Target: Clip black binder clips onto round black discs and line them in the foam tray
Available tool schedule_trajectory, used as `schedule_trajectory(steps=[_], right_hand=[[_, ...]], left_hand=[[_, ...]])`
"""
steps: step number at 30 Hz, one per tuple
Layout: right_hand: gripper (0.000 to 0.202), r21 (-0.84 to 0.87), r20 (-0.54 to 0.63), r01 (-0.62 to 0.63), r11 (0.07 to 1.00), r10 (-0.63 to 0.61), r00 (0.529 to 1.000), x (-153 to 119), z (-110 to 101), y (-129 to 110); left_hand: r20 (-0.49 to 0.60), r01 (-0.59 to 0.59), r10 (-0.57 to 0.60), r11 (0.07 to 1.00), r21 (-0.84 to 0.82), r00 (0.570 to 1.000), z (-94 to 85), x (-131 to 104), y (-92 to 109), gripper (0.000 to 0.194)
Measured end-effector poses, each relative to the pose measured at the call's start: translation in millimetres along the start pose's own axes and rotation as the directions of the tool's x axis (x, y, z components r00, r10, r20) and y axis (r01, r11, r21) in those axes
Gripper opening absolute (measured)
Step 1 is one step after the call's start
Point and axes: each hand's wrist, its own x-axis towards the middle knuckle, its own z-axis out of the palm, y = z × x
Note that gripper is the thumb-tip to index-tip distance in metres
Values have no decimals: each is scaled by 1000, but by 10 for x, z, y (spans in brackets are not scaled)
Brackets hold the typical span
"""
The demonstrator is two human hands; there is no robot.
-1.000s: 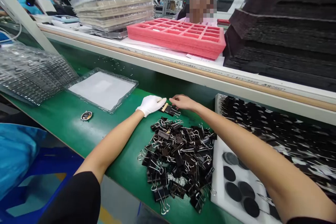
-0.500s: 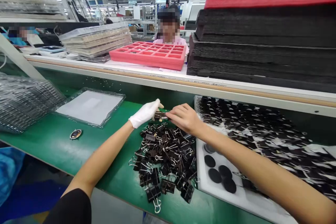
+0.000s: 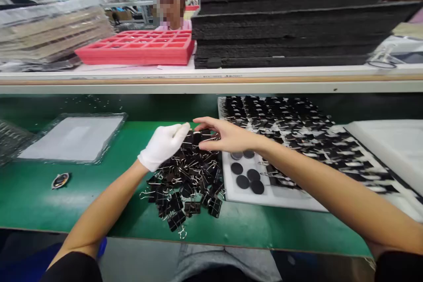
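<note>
My left hand [image 3: 165, 144], in a white glove, is closed at the top of a heap of black binder clips [image 3: 188, 180]. Its fingers pinch something small that I cannot make out, beside a black clip. My bare right hand [image 3: 220, 135] is just right of it, thumb and fingers apart around a black binder clip [image 3: 197, 138], and I see no firm grip. The heap lies on the green table [image 3: 132, 211]. Right of it, a white foam tray [image 3: 234, 194] bears rows of black clips and several round black discs [image 3: 243, 181].
A small round part [image 3: 61, 180] lies at the left, near a clear tray with a white sheet [image 3: 76, 139]. A shelf [image 3: 211, 87] crosses above, bearing a red compartment tray [image 3: 135, 55] and stacked black foam [image 3: 284, 35]. A person [image 3: 170, 2] is behind it.
The view has turned right and down, showing more of the foam tray. My right hand's fingers have spread from a pinch, and my left hand has closed more.
</note>
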Motion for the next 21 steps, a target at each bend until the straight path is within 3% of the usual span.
schedule_trajectory(steps=[2,5,9,12,14,17,21], right_hand=[[53,10,26,-25,1000,25,999,2,-133,-77],[41,-92,42,-53,994,57,997,-122,-333,-170],[31,-385,-135,-213,898,174,975,-530,-404,-114],[33,-660,-199,-339,670,280,939,-811,-199,111],[32,-751,-164,-333,570,328,931,-914,18,265],[31,-799,-131,-306,518,347,929,-951,297,367],[36,-799,-175,-374,471,413,894,-916,408,275]], left_hand=[[-29,-2,2,1000,32,1000,10,-6,5,47],[-48,12,-11,1000,25,999,-10,-29,51,45],[47,108,-104,988,-112,994,-70,-84,109,46],[171,240,-197,927,-289,965,-84,-67,120,45],[213,283,-214,877,-387,953,-46,18,160,40],[240,277,-188,864,-421,952,121,275,334,33],[332,338,-215,864,-373,918,566,724,642,34]])
